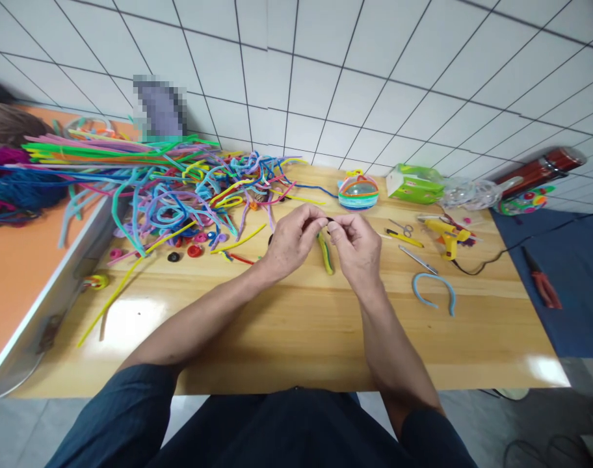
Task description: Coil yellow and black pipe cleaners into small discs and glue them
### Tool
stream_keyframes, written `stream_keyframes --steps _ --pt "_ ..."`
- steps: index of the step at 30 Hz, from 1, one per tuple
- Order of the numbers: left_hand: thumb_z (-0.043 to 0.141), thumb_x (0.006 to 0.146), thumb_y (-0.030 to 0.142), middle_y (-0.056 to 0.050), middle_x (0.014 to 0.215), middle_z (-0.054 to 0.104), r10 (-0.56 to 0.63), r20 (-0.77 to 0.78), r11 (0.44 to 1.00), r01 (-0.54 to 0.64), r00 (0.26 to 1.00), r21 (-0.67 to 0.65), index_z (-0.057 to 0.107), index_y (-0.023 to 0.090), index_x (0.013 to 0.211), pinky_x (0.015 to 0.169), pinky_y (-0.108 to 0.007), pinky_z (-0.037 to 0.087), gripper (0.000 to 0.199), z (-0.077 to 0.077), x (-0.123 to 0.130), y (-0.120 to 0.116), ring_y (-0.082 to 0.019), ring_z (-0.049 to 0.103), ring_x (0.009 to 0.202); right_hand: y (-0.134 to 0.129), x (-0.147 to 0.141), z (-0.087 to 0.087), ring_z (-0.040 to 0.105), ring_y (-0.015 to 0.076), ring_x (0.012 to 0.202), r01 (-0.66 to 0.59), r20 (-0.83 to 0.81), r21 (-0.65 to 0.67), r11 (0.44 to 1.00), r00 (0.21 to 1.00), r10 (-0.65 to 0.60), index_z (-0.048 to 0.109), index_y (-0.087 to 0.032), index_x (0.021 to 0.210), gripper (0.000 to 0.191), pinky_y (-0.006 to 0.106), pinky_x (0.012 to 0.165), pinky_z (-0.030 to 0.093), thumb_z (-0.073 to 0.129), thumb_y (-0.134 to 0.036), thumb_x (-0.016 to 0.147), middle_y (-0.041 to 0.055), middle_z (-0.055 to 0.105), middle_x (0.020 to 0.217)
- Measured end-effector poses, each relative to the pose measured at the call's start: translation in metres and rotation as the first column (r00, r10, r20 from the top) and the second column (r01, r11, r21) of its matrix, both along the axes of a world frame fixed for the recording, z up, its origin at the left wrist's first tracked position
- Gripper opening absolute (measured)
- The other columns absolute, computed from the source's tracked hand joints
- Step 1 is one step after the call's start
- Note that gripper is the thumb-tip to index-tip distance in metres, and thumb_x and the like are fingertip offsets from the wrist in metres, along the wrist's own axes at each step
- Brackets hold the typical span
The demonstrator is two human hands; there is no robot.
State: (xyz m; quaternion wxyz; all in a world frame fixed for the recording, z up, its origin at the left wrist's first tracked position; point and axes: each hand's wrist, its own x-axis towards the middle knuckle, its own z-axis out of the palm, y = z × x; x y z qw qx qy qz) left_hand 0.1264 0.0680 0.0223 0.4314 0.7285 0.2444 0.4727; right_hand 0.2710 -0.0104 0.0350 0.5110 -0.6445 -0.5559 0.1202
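The left hand [290, 242] and right hand [357, 250] meet over the glossy, pale wooden table [287, 344], fingertips pinched on a small dark piece [330, 220] — a fuzzy yellow-and-green strip [328, 257] shows between them, held or lying, I can't tell.

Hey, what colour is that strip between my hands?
The strip is yellow and green, best seen in the head view, the only one here.

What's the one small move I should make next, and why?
Perhaps ease your right hand slightly aside while your left hand holds the small dark piece: both hands meet at it and hide most of it, so its shape is hard to check.
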Motion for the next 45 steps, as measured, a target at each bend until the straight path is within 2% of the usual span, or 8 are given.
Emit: stream_keyframes --steps 7,12,17,21,25,31,39,45 --pt "0.070 0.101 0.053 0.002 0.081 0.063 -0.053 0.259 0.906 0.155 0.964 -0.393 0.062 0.021 0.099 0.064 -0.026 0.048 0.032 -0.015 0.013 -0.008 -0.012 0.056 0.066 0.002 -0.003 -0.006 0.063 0.0158 0.070 0.013 -0.081 0.012 1.000 0.997 -0.012 0.070 -0.025 0.097 0.016 0.030 0.068 0.052 0.066 -0.040 0.102 -0.0013 0.070 0.080" --pt "0.070 0.101 0.035 -0.004 0.096 0.074 -0.079 0.022 0.995 0.081 0.997 -0.066 0.070 0.021 0.103 0.077 -0.030 0.053 0.014 -0.007 0.003 0.005 -0.016 0.065 0.080 0.000 0.005 0.003 0.066 0.0185 0.075 0.017 0.225 0.086 0.996 0.974 -0.036 0.068 -0.026 0.089 0.012 0.035 0.074 0.055 0.064 -0.030 0.101 0.0015 0.074 0.085" --pt "0.064 0.103 0.024 -0.005 0.091 0.076 -0.015 -0.080 0.979 0.031 0.997 0.202 0.072 0.021 0.093 0.084 -0.032 0.054 0.013 0.003 -0.006 0.013 -0.019 0.069 0.086 -0.001 0.005 0.007 0.067 0.0188 0.078 -0.014 0.292 0.120 0.993 0.956 -0.022 0.070 -0.027 0.091 0.012 0.035 0.078 0.056 0.064 -0.026 0.102 0.0023 0.076 0.090" --pt "0.063 0.104 0.027 -0.005 0.090 0.075 0.030 -0.048 0.989 -0.023 0.998 0.145 0.070 0.021 0.093 0.082 -0.032 0.053 0.014 0.004 -0.005 0.006 -0.019 0.067 0.085 -0.001 -0.001 0.010 0.065 0.0181 0.076 0.014 0.173 0.100 0.995 0.984 -0.032 0.072 -0.026 0.092 0.010 0.034 0.074 0.056 0.068 -0.029 0.101 0.0007 0.075 0.086" --pt "0.066 0.104 0.042 -0.003 0.088 0.071 0.011 0.060 0.997 -0.006 0.998 -0.076 0.067 0.021 0.095 0.079 -0.031 0.052 0.023 0.000 0.002 -0.004 -0.017 0.063 0.081 -0.002 -0.004 0.009 0.064 0.0182 0.076 0.035 0.083 0.090 0.995 0.996 -0.042 0.074 -0.026 0.090 0.012 0.034 0.071 0.054 0.070 -0.033 0.099 0.0004 0.071 0.084" --pt "0.073 0.098 0.059 0.001 0.082 0.065 -0.042 0.277 0.914 0.149 0.960 -0.376 0.064 0.021 0.097 0.068 -0.028 0.050 0.039 -0.012 0.013 -0.009 -0.013 0.057 0.068 -0.002 -0.005 0.003 0.064 0.0174 0.075 0.034 -0.056 0.035 0.999 0.998 -0.032 0.073 -0.026 0.093 0.012 0.033 0.071 0.053 0.069 -0.036 0.100 -0.0006 0.071 0.083" --pt "0.068 0.101 0.033 -0.004 0.090 0.073 -0.084 -0.065 0.993 0.089 0.994 0.080 0.071 0.021 0.094 0.080 -0.032 0.051 0.014 0.000 -0.004 0.014 -0.018 0.063 0.083 -0.003 0.006 0.013 0.063 0.0176 0.073 0.009 0.223 0.069 0.998 0.975 -0.024 0.069 -0.026 0.083 0.016 0.035 0.072 0.052 0.068 -0.028 0.098 0.0003 0.071 0.082" --pt "0.066 0.102 0.032 -0.003 0.088 0.071 -0.050 -0.002 0.999 0.050 0.999 0.012 0.069 0.020 0.093 0.079 -0.031 0.049 0.015 0.002 -0.003 0.009 -0.017 0.062 0.081 -0.002 0.003 0.009 0.066 0.0172 0.076 -0.009 0.016 0.014 1.000 1.000 0.009 0.074 -0.025 0.092 0.007 0.034 0.074 0.054 0.071 -0.029 0.097 0.0001 0.076 0.087"
